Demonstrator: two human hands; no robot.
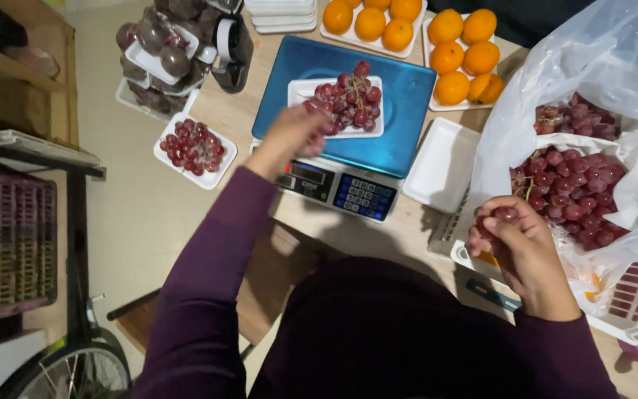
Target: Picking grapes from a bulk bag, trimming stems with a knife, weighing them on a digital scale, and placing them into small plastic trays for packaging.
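fingers of the right hand point(520, 240) pinch a red grape point(506, 214); left hand point(289, 137) blurred, grip unclear, at the grape tray point(300, 92).

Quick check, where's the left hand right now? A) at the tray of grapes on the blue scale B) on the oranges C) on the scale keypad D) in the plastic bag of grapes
A: the left hand is at the edge of the white tray of red grapes on the blue scale, away from the oranges.
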